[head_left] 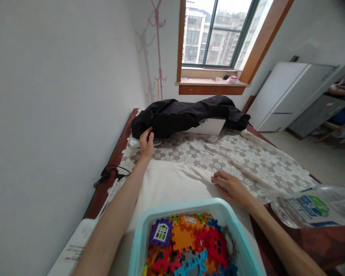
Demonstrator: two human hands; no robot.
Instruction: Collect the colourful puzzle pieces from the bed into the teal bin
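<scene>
Room: white walls, a window [218, 32] ahead, a pink coat stand [158, 46] in the corner.
Surface: a table [103, 191] under a floral lace cloth [247, 161].
Left hand [146, 143]: your arm reaches far forward; the fingers pinch the edge of the black garment [186, 115].
Right hand [231, 188]: it lies flat, fingers loosely spread, on the cream fabric [166, 184].
Near edge: a teal bin [235, 234] of coloured puzzle pieces [186, 241]; a plastic bottle [313, 207] lies to the right.
</scene>
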